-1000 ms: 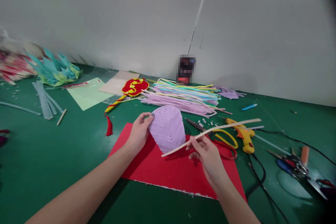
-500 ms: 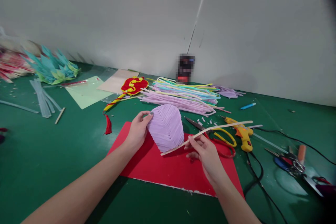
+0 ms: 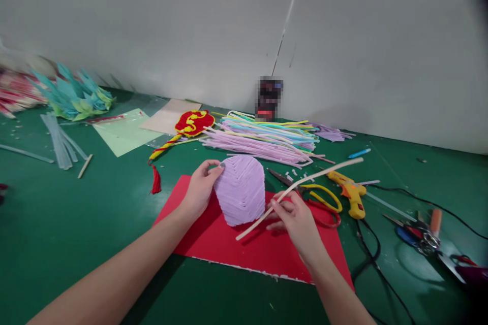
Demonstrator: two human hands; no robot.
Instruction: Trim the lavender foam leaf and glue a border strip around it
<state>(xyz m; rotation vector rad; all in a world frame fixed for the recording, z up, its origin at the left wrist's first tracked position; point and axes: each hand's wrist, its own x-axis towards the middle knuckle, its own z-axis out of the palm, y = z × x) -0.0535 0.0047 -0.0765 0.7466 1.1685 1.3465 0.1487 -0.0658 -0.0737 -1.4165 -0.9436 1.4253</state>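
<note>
My left hand [image 3: 199, 190] grips the left edge of a lilac leaf-shaped piece [image 3: 241, 189] made of fuzzy stems, holding it tilted above a red sheet [image 3: 244, 244]. My right hand [image 3: 293, 218] pinches a long cream stem [image 3: 301, 190] near its lower end. The stem slants up to the right, and its low end lies just below the lilac piece's bottom right edge.
A pile of pastel stems [image 3: 267, 139] lies behind the red sheet. Yellow-handled scissors [image 3: 316, 195], a yellow glue gun [image 3: 348, 190] with a black cord, and more tools [image 3: 427, 238] sit to the right. A red-and-yellow ornament [image 3: 186, 127], clear glue sticks [image 3: 61, 139] and teal pieces [image 3: 78, 96] lie left.
The cream stem's far end has swung upward and its low end has dropped slightly. My left hand keeps its hold on the lilac piece, which has barely moved.
</note>
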